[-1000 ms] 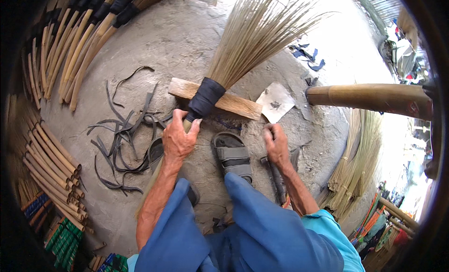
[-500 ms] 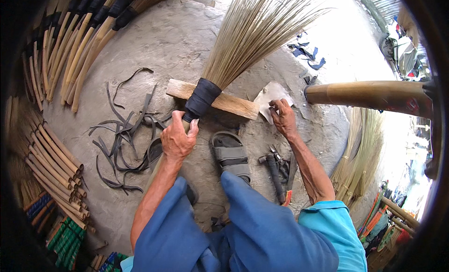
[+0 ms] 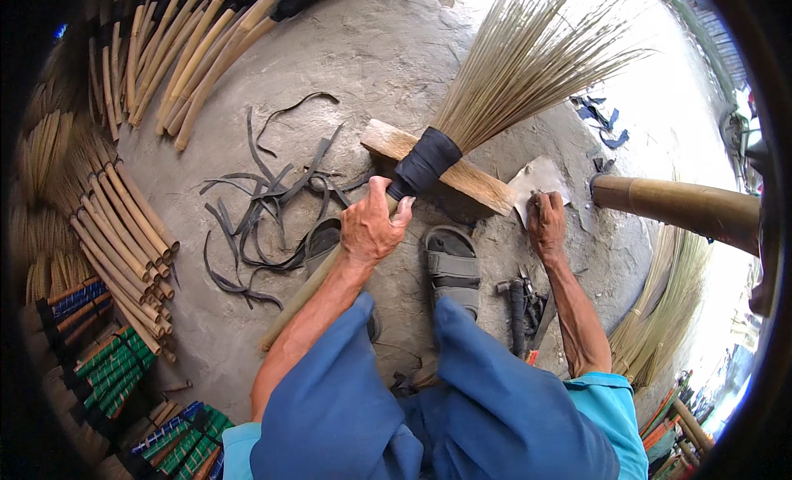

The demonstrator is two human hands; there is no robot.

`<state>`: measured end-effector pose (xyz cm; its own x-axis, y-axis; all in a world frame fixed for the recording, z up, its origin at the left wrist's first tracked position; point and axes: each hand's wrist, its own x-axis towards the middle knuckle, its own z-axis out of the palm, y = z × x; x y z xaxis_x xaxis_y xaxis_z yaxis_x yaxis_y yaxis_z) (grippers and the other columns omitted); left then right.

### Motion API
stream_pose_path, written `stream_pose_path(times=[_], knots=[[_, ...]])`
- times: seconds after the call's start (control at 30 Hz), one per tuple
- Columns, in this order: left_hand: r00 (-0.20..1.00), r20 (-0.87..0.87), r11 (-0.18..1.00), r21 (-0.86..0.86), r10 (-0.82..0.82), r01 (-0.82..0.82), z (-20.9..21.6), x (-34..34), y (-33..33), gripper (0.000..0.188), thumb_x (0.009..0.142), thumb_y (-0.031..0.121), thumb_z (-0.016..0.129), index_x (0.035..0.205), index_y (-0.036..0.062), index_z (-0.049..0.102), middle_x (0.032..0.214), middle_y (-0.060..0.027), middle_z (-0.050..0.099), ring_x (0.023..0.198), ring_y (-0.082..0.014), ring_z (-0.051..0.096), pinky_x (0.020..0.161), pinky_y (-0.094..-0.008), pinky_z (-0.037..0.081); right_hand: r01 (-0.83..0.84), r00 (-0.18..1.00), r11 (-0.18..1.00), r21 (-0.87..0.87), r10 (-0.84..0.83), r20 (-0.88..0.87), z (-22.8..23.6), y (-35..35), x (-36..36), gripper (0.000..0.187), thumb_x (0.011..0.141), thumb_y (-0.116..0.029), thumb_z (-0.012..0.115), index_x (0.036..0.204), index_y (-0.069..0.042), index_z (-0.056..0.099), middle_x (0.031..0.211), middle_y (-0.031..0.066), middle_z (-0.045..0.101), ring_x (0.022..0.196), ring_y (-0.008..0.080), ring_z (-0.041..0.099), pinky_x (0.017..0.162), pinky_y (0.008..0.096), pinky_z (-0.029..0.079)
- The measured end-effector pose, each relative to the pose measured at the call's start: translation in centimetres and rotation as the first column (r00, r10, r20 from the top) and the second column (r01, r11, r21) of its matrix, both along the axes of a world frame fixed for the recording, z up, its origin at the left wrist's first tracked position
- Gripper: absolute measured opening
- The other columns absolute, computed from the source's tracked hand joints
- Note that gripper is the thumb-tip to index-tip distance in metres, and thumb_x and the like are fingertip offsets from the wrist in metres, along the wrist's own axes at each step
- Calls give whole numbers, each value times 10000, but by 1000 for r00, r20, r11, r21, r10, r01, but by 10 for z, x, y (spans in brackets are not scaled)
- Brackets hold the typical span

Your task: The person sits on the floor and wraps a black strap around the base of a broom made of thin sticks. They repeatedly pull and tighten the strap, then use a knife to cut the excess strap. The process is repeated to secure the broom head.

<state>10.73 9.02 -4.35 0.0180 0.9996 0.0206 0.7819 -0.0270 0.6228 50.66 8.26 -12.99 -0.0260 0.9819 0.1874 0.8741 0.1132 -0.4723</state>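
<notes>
My left hand [image 3: 373, 224] is wrapped round the handle of a broom [image 3: 520, 76], just below its black rubber binding [image 3: 429, 158]. The broom slants away to the upper right, its bristles fanned out and its bound neck lying across a wooden block [image 3: 487, 185]. Over a pale flat scrap [image 3: 540, 175] at the block's right end is my right hand [image 3: 547, 228], fingers curled and pressed together. Whatever those fingers hold, if anything, is too small to make out. Nearer my right knee lie a dark-handled hammer [image 3: 517, 315] and other tools.
Black rubber strips [image 3: 264, 208] lie tangled on the floor at left. Cut handles [image 3: 128, 241] are stacked beyond them, with finished brooms [image 3: 206, 51] at the upper left. A thick bamboo post [image 3: 668, 204] and a loose grass bundle [image 3: 660, 307] stand at right.
The view has shifted, so most things appear further right and slightly lower. My right hand has lowered onto the pale scrap with its fingers curled in. My left hand keeps its hold on the broom.
</notes>
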Motion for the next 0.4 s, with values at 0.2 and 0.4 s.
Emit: stream_pose_path(times=[0.2,0.4], knots=[[1000,1,999,32,-25,25,-1,-2,1,500,1007,380,766,1314,52,549,898,-272,756,786,-498,756,692,-606,587,-4,975,1000,11,1,223,-14,2,-2,137,960,-53,679,1068,-21,600,1058,208,568,1028,428,589,898,534,490],[1000,23,1000,-13,-10,10,0,-3,0,492,1015,389,755,1316,53,557,1004,-314,772,900,-521,772,771,-618,592,69,973,997,32,-75,216,-12,4,3,197,942,-79,705,1118,-42,624,1115,202,579,1069,401,587,963,590,461]])
